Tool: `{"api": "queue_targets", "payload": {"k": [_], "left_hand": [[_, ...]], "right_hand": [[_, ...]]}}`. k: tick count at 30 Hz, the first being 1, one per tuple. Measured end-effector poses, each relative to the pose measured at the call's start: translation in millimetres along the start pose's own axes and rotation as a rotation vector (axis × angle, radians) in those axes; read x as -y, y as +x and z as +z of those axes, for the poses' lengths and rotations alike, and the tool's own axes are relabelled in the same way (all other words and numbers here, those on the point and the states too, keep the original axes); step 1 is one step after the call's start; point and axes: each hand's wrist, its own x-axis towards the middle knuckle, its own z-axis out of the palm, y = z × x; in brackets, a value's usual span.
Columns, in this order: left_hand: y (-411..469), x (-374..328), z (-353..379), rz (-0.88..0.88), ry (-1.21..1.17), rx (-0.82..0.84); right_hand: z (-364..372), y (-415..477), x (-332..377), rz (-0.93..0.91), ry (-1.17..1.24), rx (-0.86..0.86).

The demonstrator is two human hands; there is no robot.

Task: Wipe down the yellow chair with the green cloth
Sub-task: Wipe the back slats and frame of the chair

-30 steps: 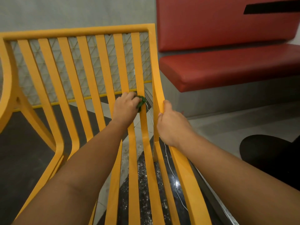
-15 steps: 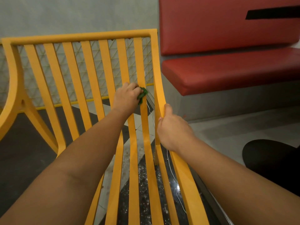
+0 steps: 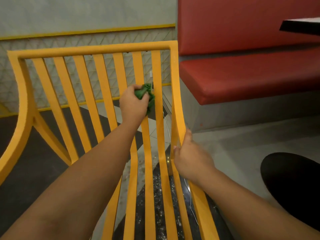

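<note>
The yellow chair (image 3: 93,49) fills the view, with several vertical slats running from its top rail down into the seat. My left hand (image 3: 133,104) is shut on the bunched green cloth (image 3: 147,96) and presses it against a slat near the right side of the backrest, about halfway up. My right hand (image 3: 192,156) grips the chair's right side rail lower down, where the back curves into the seat.
A red padded bench (image 3: 251,78) stands directly right of the chair against the wall. A dark table edge (image 3: 301,26) juts in at the upper right. A black rounded object (image 3: 294,184) lies at lower right. A thin white cable (image 3: 167,125) runs along the floor under the slats.
My left hand has slid the green cloth up the slat and more of the cloth now shows. The view has tilted up; the right hand keeps its grip on the side rail.
</note>
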Motion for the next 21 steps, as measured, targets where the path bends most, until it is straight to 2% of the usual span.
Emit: {"api": "queue_targets", "payload": {"k": [2,4,9,12,17,19,21], "left_hand": [[17.6,-22.9,-8.7,-0.235,-0.268,-0.062],[37.4,-38.3,-14.2,-0.320,-0.403,-0.111],[64.2,-64.1,0.5,-0.269,-0.259,-0.096],[70.0,-83.8,16.9,-0.333,-0.175,-0.098],[94.1,-109.7,24.7,-0.601,-0.405,-0.232],[84.6,-113.8,22.4,-0.598,-0.444,-0.265],[73.3,-110.8,15.5,-0.524,-0.484,-0.281]], "right_hand": [[-2.3,14.3,5.6,0.036,0.054,0.001],[-3.3,32.8,12.9,0.051,0.121,-0.045],[-3.9,49.1,23.4,0.081,0.136,-0.088],[-4.1,46.4,21.7,0.115,0.129,-0.060],[-7.2,48.9,23.8,0.141,0.145,-0.038],[-7.4,46.4,23.8,0.152,0.142,-0.027],[-9.5,47.2,24.2,0.161,0.143,-0.026]]}}
